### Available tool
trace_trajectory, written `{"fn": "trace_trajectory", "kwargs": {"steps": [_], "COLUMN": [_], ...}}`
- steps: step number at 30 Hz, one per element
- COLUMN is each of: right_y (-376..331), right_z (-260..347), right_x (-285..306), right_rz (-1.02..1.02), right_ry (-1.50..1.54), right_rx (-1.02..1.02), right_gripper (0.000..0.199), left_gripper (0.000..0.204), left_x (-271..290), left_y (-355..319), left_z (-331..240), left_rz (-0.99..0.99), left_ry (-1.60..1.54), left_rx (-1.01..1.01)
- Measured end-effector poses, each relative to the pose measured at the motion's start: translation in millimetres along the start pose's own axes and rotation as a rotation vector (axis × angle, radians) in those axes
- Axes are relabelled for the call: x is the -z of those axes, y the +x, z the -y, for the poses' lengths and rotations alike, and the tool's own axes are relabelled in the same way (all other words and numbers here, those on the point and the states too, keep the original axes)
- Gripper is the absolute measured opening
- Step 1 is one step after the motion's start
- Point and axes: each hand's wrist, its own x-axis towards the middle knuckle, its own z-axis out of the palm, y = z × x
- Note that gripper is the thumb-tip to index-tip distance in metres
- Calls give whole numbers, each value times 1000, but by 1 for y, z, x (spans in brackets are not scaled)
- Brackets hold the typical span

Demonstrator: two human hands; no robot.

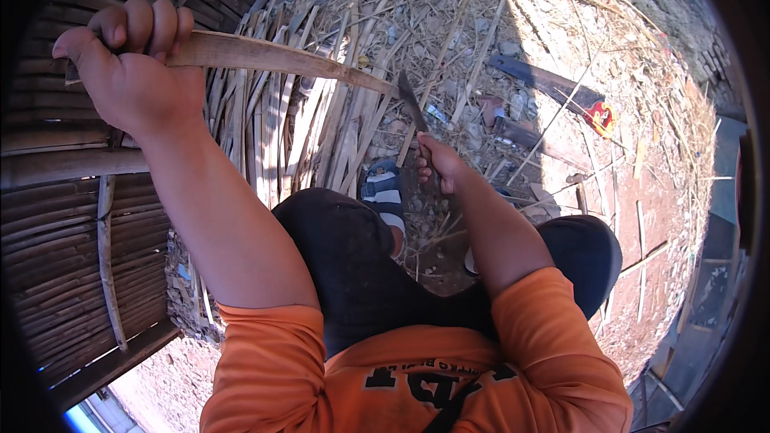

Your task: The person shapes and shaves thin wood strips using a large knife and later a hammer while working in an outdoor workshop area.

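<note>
Several fingers [140, 26] curled round strip [265, 55], knife [411, 103]

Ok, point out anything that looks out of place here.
The saw lies loose on the ground amid straw, ahead and right of the right hand. It seems an odd spot for a toothed tool.

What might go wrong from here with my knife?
The right hand holds a dark, slender metal knife near the blue-and-white sandal, so a slip might land there. The left hand grips one end of a long, tan wooden strip; its far end, by the knife, could spring or twist.
</note>
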Motion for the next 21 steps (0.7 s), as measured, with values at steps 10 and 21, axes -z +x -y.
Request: {"fn": "trace_trajectory", "kwargs": {"steps": [10,21], "right_y": [-2,-46], "right_z": [19,69], "right_x": [-36,-33], "right_rz": [-398,61], "right_ry": [-570,409], "right_rx": [737,71], "right_gripper": [53,34], "left_gripper": [55,56], "left_x": [-7,-14], "left_y": [-1,-5], "left_z": [0,-3], "left_rz": [-94,-64], "left_ry": [72,-5], "left_rx": [-16,15]}}
